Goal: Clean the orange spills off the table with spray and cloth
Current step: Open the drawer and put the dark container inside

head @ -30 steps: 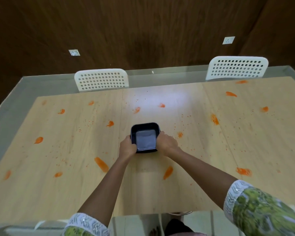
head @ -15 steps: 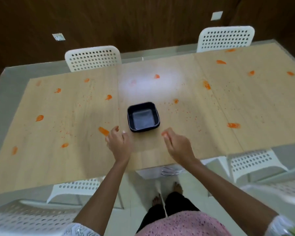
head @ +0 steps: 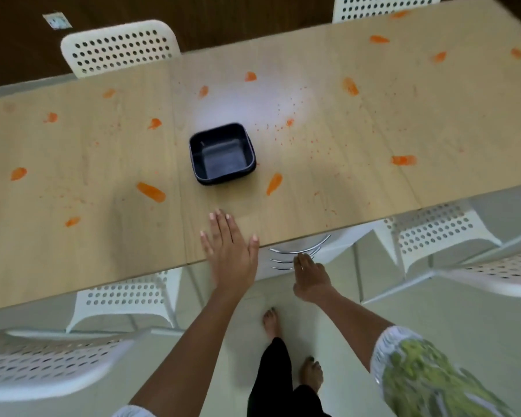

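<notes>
Before cleaning: left hand (head: pixel 229 254) flat-fingered at the table's (head: pixel 73 251) near edge, right hand (head: pixel 312 279) relaxed, empty; spills (head: pixel 151 192) untouched; next, fetch spray and cloth.

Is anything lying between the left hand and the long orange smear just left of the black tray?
Nothing visible. The left hand lies flat at the table edge; bare wood runs from it to the smear. The tray sits off to the right of that path.
</notes>
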